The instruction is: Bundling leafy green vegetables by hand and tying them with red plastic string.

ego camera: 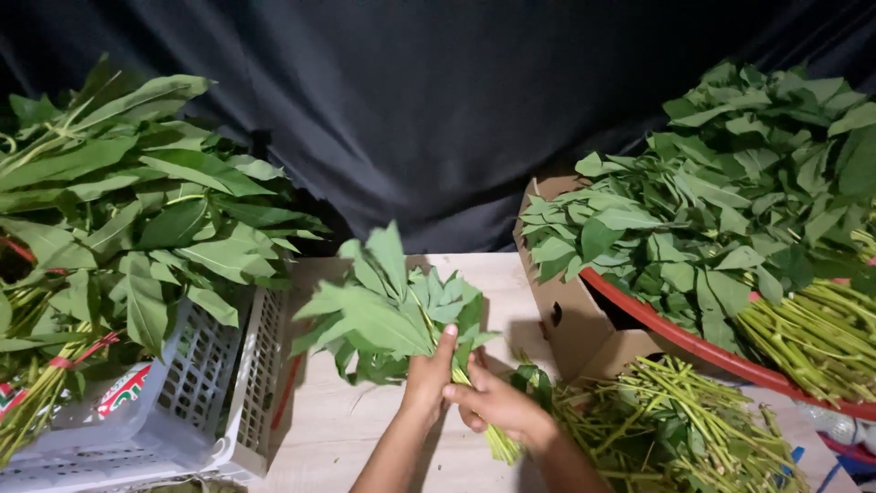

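Two hands meet at lower centre of the frame over a pale wooden counter [365,429]. The left hand [429,379] is clenched around the stems of a small bunch of leaves [392,310], thumb pointing up along the stalks, so the leafy head fans upward and to the left, clear of the counter. The right hand [497,402] grasps the same stems just below and to the right, fingers wrapped over them; the cut ends stick out beneath it toward the lower edge. Gripping low on the stalks seems to keep the ends lined up and the leaves uncrushed.

At left of the frame, a white slatted plastic crate [201,383] holds bundled greens [119,219], some tied with red bands, stems pointing down-left.

At right, a red-rimmed basin [693,345] rests on an open cardboard box [570,310]. It is heaped with loose leaves [730,192], stems lying toward the lower right.

Lower right, just beside the right forearm, is a pile of bare green stalks [675,420], apparently stripped, kept apart from the leafy heaps.

Dark cloth [438,100] hangs behind everything.
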